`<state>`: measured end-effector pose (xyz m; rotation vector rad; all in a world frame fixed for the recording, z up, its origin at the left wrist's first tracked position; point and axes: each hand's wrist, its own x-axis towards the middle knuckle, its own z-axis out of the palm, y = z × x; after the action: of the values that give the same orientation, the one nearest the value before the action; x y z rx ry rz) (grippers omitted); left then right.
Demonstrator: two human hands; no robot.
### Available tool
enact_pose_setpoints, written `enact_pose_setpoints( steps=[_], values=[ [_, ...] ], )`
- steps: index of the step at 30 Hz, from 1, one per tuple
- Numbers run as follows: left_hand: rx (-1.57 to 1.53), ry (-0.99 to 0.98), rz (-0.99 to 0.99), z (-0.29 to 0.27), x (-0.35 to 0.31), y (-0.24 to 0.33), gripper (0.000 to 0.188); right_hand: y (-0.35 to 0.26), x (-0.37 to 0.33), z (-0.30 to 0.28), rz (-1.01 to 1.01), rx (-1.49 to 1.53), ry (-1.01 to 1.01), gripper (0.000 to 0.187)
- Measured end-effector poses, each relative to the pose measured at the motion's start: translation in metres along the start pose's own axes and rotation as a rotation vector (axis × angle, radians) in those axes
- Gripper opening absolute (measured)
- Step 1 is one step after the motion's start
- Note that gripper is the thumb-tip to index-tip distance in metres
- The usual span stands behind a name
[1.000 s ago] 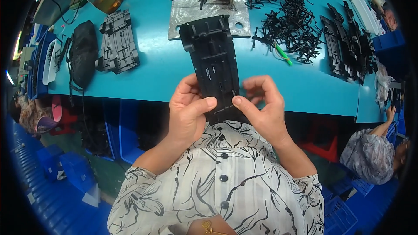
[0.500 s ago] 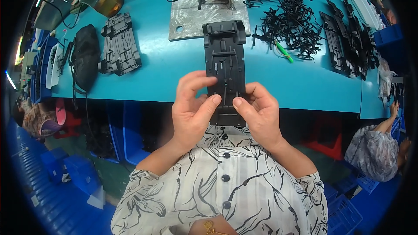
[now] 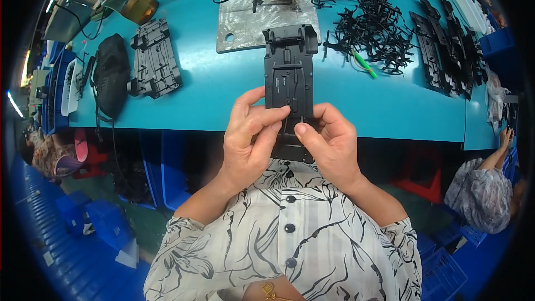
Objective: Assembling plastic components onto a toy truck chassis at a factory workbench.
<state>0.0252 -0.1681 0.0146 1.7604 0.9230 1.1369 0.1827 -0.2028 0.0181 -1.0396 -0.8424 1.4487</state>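
Between my two hands, above the near edge of the table, is a long black molded plastic part (image 3: 289,78) with ribs, bars and a raised far end. My left hand (image 3: 248,136) grips its left side, the index fingertip and thumb resting on the upper face near the middle. My right hand (image 3: 336,142) holds the right edge, thumb on top and fingers curled underneath. The far end of the part overlaps a metal base plate (image 3: 239,22) in view. What the fingers beneath the part touch is hidden.
A heap of small black plastic pieces (image 3: 373,22) lies at the back right, beside a green tool (image 3: 365,64). More black molded parts (image 3: 446,50) stand farther right; others (image 3: 156,58) lie left, near a black pouch (image 3: 111,75). A jar of amber liquid (image 3: 136,5) stands behind.
My left index finger has moved right and down onto the part's middle, close to the thumb. The right hand keeps its hold.
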Motion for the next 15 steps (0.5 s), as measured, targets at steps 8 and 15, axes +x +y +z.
enact_pose_setpoints(
  steps=[8, 15],
  values=[
    [-0.188, 0.031, -0.160, 0.0011, 0.0002, -0.0008, 0.021, 0.0003, -0.0008, 0.0011, 0.004, -0.003, -0.005, 0.014],
    [-0.467, 0.105, -0.442, -0.0014, 0.0022, 0.0013, 0.011, 0.0023, -0.0025, 0.0022, 0.032, -0.116, -0.014, 0.015]
  ],
)
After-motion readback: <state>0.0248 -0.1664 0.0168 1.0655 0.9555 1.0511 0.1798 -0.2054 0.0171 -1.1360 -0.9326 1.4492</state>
